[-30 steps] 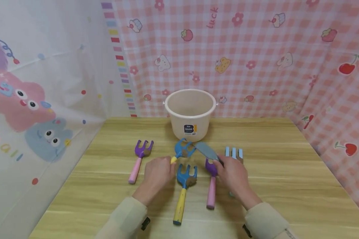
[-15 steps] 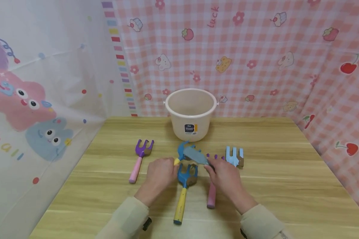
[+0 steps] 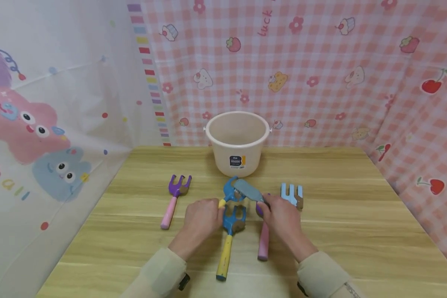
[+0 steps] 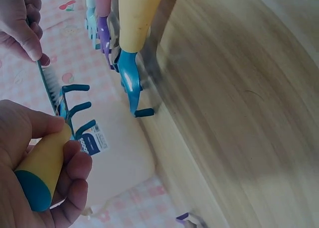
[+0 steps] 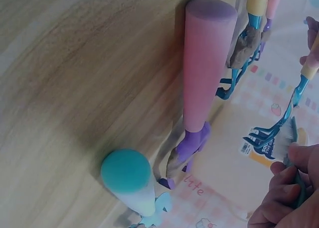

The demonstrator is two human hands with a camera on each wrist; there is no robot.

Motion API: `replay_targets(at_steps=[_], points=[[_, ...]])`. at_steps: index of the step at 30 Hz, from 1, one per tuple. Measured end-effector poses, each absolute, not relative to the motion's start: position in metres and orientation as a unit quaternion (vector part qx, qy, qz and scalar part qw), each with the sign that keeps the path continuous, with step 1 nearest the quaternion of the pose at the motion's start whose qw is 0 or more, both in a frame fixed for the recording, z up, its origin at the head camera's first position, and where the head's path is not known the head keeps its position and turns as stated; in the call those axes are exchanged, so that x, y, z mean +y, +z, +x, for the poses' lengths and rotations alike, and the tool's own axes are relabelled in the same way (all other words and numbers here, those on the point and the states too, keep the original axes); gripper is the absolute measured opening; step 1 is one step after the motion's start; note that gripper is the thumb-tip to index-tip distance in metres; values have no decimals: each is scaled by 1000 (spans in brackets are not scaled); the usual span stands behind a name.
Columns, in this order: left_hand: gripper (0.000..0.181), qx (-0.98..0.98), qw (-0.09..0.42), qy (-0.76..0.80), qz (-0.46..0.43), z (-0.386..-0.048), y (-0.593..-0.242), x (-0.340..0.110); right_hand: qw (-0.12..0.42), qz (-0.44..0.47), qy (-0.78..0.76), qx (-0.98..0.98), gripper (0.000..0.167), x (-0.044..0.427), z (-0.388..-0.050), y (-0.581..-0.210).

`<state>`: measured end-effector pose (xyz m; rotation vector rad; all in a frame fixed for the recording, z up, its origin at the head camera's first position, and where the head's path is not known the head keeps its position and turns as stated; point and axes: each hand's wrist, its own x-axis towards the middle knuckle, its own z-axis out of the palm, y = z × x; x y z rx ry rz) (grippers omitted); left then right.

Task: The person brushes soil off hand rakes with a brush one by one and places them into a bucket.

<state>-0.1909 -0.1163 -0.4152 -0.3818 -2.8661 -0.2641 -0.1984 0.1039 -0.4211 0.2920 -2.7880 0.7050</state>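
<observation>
Blue hand rake with a yellow handle (image 3: pixel 229 191), held in the left hand (image 3: pixel 203 213) just on the person's side of the cream bucket (image 3: pixel 238 154); its long axis slants from that hand forward and to the right, with the tines toward the bucket and, by the left wrist view, curling down toward the table. The brush (image 3: pixel 248 190) comes in from the opposite side, in the right hand (image 3: pixel 283 213); its long axis runs forward and to the left, crossing the rake's over the rake head, so the two tools meet at an angle between the hands; its bristles (image 4: pixel 52 82) face the back of the head and look to be touching it. The left hand, curled round the handle, is nearer the rake head; the right hand pinches the brush by its handle end, thumb against the side. Just below the crossing lies a second yellow-handled blue rake (image 3: pixel 225 254), nearly in line with the view; a pink-handled purple rake (image 3: pixel 263 244) lies partly beneath the right hand, close enough, I judge, to matter if that hand drops.
</observation>
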Motion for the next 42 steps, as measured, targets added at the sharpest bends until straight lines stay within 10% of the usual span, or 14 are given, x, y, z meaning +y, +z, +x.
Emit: replay_targets(at_steps=[19, 25, 42], points=[[40, -985, 93, -102, -102, -197, -409, -119, 159, 154, 229, -948, 33, 98, -186, -416], [41, -985, 92, -96, -105, -196, -408, -119, 159, 105, 240, -952, 11, 104, -195, -419], [41, -984, 41, -155, -73, -202, -408, -121, 208, 197, 212, -934, 35, 110, -188, -430]])
